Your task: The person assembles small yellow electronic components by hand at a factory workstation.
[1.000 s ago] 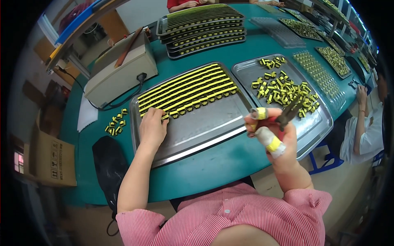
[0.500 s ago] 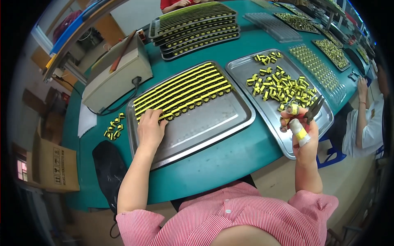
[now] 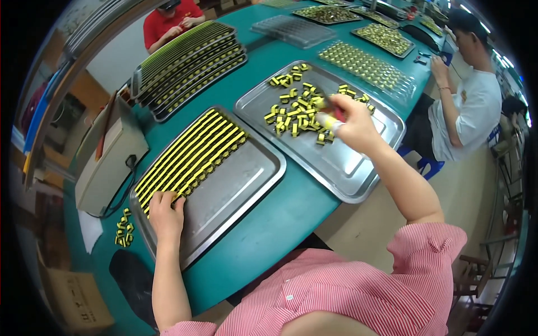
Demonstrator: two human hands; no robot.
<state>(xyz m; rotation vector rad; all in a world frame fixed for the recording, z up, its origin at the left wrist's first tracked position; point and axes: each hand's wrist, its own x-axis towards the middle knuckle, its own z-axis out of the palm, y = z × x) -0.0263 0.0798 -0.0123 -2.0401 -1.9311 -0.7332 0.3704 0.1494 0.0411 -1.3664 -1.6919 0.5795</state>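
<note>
My left hand lies at the near end of the rows of small yellow-taped transformers in the left metal tray. Its bent fingers and thumb close round the end of the nearest row. Above the right metal tray, my right hand is closed round pliers; a red handle shows in the palm, and the dark jaws are blurred. They reach into a loose heap of the same transformers. White and yellow wrapping covers a digit of this hand.
Stacked full trays stand beyond the left tray. A beige box-shaped device with a cable, loose transformers and a black pouch lie left. Clear plastic trays lie far right. Co-workers in red and white sit nearby.
My right hand has gone from the right tray's near side to the heap with the pliers. The left hand keeps its place at the row. The whole view has turned.
</note>
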